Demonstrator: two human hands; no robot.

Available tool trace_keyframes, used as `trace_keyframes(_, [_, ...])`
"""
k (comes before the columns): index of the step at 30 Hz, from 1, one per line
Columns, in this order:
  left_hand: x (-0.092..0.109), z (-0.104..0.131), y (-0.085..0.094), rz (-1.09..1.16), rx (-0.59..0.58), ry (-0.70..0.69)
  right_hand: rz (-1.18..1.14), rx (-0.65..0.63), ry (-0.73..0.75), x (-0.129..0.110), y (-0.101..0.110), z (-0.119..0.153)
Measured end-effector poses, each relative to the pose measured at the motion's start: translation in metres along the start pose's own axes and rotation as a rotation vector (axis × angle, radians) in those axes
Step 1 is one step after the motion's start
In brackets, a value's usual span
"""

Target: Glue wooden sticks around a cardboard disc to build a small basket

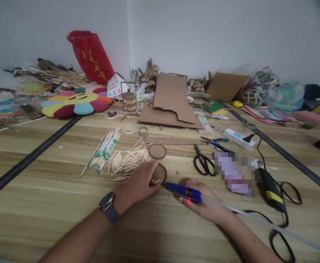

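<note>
My left hand (pixel 139 182), with a watch (pixel 107 199) on the wrist, grips the near left edge of a round cardboard base (pixel 160 172). That base has a dark beaded-looking rim, and a few short wooden sticks stand inside its near edge. My right hand (pixel 205 206) is closed around a blue hot glue gun (pixel 184 191) with a red light lit. Its nozzle points left, at the base's near right edge, and a long clear glue stick (pixel 247 213) trails from its back. Just beyond lies a second round base (pixel 157 151). Loose short sticks (pixel 128 160) are heaped left of it.
Scissors (pixel 203 163), pliers (pixel 217 143) and a power strip (pixel 238 138) lie to the right, with black cable near my right forearm. Packaged sticks (pixel 105 150) lie left. Cardboard sheets (pixel 170 96), a small lidded stick basket (pixel 129 100) and a flower cushion (pixel 79 102) stand behind.
</note>
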State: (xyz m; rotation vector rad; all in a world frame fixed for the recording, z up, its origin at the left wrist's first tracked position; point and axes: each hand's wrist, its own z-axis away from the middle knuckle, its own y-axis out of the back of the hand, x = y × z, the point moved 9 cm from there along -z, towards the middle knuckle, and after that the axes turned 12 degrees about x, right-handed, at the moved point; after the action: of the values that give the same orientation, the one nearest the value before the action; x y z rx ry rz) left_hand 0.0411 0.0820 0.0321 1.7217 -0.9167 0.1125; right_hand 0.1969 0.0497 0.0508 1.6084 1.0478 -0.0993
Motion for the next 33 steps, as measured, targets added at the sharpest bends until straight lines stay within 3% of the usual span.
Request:
trace_keyframes(19, [-0.004, 0.001, -0.004, 0.011, -0.02, 0.016, 0.024, -0.014, 0.005, 0.001, -0.002, 0.001])
trace_keyframes(24, [-0.002, 0.0, -0.003, 0.019, -0.037, 0.034, -0.006, 0.041, -0.024, -0.001, 0.002, -0.001])
trace_keyframes(27, [-0.002, 0.001, -0.002, 0.025, -0.045, 0.04, -0.059, 0.169, -0.229, 0.015, 0.013, 0.0])
trace_keyframes(31, [-0.004, 0.002, 0.0, 0.05, -0.07, 0.041, -0.163, 0.293, -0.681, 0.063, 0.022, 0.018])
trace_keyframes(33, [-0.006, 0.0, 0.008, 0.074, -0.057, 0.02, -0.3, 0.329, -0.801, 0.079, 0.021, 0.024])
